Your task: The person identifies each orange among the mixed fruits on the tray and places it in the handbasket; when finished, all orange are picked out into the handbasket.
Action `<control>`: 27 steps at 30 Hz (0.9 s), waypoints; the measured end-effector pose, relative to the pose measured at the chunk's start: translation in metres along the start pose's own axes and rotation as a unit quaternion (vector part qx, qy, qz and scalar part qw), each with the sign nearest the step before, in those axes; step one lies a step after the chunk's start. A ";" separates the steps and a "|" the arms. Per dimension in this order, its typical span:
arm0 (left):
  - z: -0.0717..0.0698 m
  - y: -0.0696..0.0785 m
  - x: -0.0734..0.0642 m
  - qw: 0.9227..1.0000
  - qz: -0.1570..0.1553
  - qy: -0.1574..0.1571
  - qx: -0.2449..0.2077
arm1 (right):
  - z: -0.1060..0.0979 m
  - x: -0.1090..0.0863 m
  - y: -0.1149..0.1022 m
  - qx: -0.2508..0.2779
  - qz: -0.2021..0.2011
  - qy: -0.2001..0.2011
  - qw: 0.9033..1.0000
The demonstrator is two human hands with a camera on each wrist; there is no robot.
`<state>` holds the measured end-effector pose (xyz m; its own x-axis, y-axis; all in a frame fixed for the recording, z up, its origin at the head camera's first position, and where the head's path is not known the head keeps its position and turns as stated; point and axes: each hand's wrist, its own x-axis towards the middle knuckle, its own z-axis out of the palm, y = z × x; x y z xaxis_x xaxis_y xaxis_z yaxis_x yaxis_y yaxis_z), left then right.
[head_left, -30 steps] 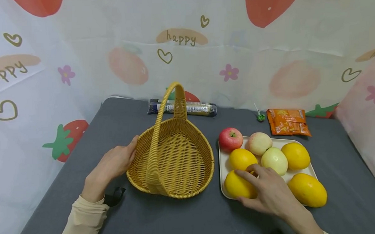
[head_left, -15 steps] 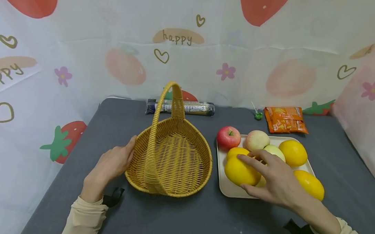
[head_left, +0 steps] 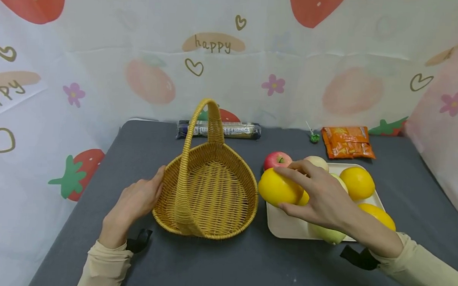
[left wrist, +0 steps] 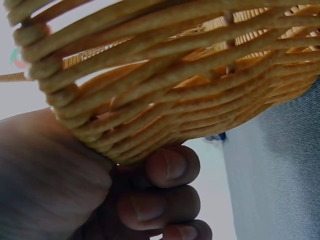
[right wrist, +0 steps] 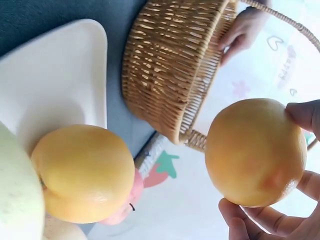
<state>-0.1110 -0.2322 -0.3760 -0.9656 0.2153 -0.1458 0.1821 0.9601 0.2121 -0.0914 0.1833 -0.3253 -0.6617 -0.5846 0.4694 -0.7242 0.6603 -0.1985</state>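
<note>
My left hand (head_left: 136,200) grips the left rim of a yellow wicker basket (head_left: 221,197), which has a tall arched handle. In the left wrist view its fingers (left wrist: 170,167) curl against the woven side. My right hand (head_left: 322,196) holds a round, smooth yellow fruit (head_left: 276,187) between thumb and fingertips. That fruit is raised over the left side of a cream tray (head_left: 286,227), close to the basket's right rim. Under it, another yellow fruit (right wrist: 85,172) sits on the tray, mostly hidden by the hand in the head view.
Also around the tray are a red apple (head_left: 277,160), a pale peach-like fruit (head_left: 317,162), pale green fruits (head_left: 329,234) and more yellow fruits (head_left: 357,183). Behind lie a long dark packet (head_left: 238,130), a green lollipop (head_left: 314,138) and an orange snack bag (head_left: 348,142).
The right hand has lifted the yellow fruit from the tray's front left corner and carried it up and left toward the basket. The left hand keeps its hold on the rim.
</note>
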 end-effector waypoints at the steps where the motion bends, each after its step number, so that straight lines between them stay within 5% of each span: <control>1: 0.000 0.000 0.000 1.000 0.000 -0.001 0.000 | 0.000 0.002 0.000 0.001 0.000 -0.001 1.000; 13: -0.001 -0.002 0.000 1.000 -0.002 0.004 -0.007 | 0.014 0.032 -0.006 -0.003 -0.042 0.000 0.999; 27: 0.001 0.001 -0.001 1.000 0.008 0.012 0.001 | 0.045 0.056 -0.026 -0.022 -0.058 -0.066 0.996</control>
<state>-0.1096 -0.2314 -0.3764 -0.9666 0.2265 -0.1201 0.1980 0.9571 0.2115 -0.1182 0.1120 -0.3327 -0.5961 -0.7125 0.3700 -0.7897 0.6037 -0.1097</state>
